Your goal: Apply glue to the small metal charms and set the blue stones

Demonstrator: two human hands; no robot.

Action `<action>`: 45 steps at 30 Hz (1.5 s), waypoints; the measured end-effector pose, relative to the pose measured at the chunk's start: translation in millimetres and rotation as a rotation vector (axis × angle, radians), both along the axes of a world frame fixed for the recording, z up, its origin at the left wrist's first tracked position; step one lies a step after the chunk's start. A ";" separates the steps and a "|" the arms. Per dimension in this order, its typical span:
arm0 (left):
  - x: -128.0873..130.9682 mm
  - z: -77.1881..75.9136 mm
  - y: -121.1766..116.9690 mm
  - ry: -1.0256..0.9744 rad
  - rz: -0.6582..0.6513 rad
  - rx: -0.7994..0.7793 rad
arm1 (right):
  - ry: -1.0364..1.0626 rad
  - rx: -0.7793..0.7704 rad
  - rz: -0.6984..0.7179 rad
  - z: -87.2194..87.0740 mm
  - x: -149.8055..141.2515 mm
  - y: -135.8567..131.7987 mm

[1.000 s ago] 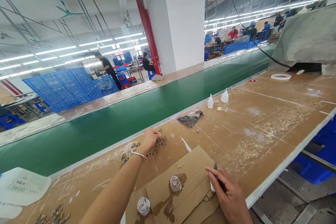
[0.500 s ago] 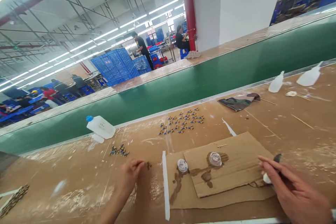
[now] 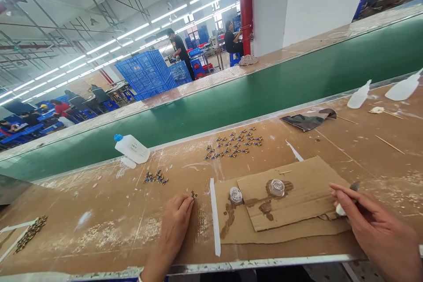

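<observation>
My left hand rests on the brown table with its fingers pressed together, the tips on a few tiny dark brassy metal parts. Over the right end of the stacked cardboard, my right hand is closed around a slim tool. Its dark tip sticks out above the fingers, and something white shows below them; the rest is hidden in the hand. Two round blobs with a whitish, wet-looking surface, one on the upper cardboard and one on the lower cardboard, sit among damp brown stains.
Small blue-and-gold pieces stand in rows and in a cluster. A blue-capped bottle, a camouflage cloth and two white squeeze bottles lie near the green belt. Brassy parts are heaped at left.
My left hand has moved right and its fingertips now meet the tiny metal parts. The right hand keeps its grip over the cardboard's right end. The camera view has shifted slightly.
</observation>
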State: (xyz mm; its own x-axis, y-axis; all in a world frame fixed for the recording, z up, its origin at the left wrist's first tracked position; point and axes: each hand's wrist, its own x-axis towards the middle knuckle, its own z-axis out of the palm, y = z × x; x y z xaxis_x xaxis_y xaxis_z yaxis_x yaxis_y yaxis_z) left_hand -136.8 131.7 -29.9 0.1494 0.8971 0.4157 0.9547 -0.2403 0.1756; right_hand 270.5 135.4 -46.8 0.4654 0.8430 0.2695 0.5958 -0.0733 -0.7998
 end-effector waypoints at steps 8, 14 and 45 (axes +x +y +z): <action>2.3 0.9 11.2 0.023 0.042 -0.122 | 0.092 -0.015 0.003 0.0 -2.7 -2.2; 4.8 17.2 9.4 -0.081 0.047 -0.322 | 0.094 0.049 -0.049 -4.8 -3.8 -2.1; 12.5 1.9 -49.7 -0.282 0.008 -0.201 | 0.104 0.051 -0.071 -9.6 -7.2 -3.2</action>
